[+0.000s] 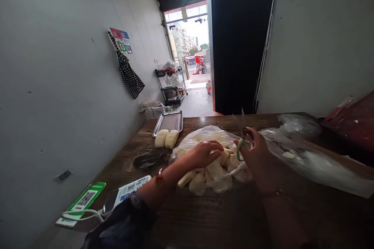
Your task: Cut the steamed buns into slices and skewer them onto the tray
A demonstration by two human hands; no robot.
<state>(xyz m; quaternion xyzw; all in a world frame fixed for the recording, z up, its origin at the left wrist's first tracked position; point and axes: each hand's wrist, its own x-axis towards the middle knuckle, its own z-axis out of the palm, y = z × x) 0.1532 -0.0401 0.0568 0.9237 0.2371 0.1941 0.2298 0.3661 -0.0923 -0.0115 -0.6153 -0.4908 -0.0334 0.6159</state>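
On the dark wooden table, a clear plastic bag [201,134] lies spread open around several pale, bun-like pieces [197,183]. Over the bag's middle reaches my left hand [206,153], its fingers stretched out and the thumb apart, close above the pieces. Whether the fingertips touch them I cannot tell. My right hand [257,148] is at the bag's right side, closed on a pair of scissors [240,149] with green handles. The blades point up and away from me, spread apart. Two larger pale buns [166,139] sit side by side left of the bag.
Behind the two buns lies a metal tray [169,122]. A dark crumpled cloth or bag [148,159] is left of my forearm. Payment code cards [84,200] with a white cable [83,212] stand front left. Plastic sheeting [315,163] covers the right side, near a red bag [353,118].
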